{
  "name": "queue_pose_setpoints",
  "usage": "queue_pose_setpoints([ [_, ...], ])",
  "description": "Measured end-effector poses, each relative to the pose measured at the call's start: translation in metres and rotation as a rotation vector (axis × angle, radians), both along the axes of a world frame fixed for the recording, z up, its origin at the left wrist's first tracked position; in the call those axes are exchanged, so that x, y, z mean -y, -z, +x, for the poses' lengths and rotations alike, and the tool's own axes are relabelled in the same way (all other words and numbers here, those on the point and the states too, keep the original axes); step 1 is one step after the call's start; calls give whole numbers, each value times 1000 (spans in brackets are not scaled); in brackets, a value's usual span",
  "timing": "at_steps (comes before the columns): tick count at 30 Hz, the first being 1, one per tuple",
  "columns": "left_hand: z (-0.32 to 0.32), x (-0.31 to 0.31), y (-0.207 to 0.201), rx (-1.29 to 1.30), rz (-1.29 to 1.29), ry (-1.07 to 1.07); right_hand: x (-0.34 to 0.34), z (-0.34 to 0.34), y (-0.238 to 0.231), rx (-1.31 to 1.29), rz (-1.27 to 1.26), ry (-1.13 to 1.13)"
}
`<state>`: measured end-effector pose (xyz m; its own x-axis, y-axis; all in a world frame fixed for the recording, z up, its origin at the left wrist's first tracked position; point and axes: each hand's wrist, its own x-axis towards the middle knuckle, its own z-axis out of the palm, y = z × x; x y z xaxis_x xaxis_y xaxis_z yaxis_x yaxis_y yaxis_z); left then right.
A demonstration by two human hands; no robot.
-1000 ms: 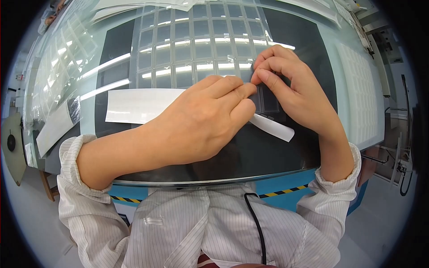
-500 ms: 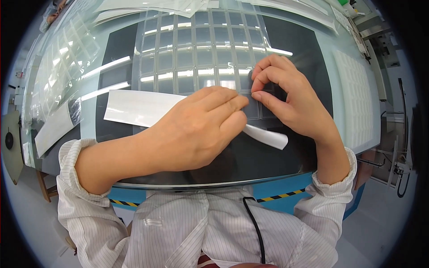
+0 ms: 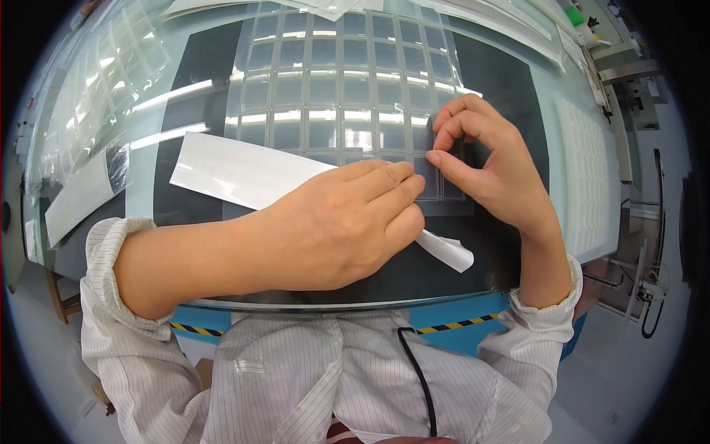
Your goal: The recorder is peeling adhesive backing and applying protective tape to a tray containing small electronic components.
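My left hand (image 3: 344,226) is closed on a white paper strip (image 3: 240,172). The strip's broad flat end extends to the left, while its narrow curled end comes out below my fingers on the right. Beneath both hands is a clear plastic tray (image 3: 324,89) with rows of rectangular pockets. My left fingertips are close to its near right part, and they hide what lies under them. At the tray's right side my right hand (image 3: 492,163) has thumb and forefinger curled together in a pinch. Whatever is between those fingertips is too small to make out.
A dark mat (image 3: 196,74) lies under the tray on the glass-topped table. More clear trays (image 3: 111,81) are at the left, near a white sheet (image 3: 78,196). Another pocketed tray (image 3: 580,163) lies at the right. White sheets (image 3: 503,29) rest along the far side.
Both hands have shifted slightly right in the picture, as the whole view moved a little. The white strip now slants more, its curled end lower. Both hands keep much the same grip.
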<state>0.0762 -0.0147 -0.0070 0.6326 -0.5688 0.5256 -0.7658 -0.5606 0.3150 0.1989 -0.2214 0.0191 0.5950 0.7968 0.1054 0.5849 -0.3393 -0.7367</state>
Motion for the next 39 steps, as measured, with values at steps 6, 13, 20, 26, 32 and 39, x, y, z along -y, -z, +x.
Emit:
queue_pose_setpoints([
  [6, -2, -1, 2, 9, -5, -6, -5, -1, 0, 76, -43, 13],
  [13, -3, 4, 9, -14, -44, -32, 9, 6, 3, -176, 56, -43],
  [20, -4, 2, 1, -114, -12, 20, 5, 3, 2, -142, 0, -49],
  [26, -4, 1, 2, -127, -15, 22, 2, -2, 3, -123, 15, 27],
  [32, -3, 1, 4, -92, -31, 11, 3, -4, 4, -134, 24, 39],
  [39, -2, 0, 5, -47, -26, 3, 1, 0, 21, 168, 7, -44],
])
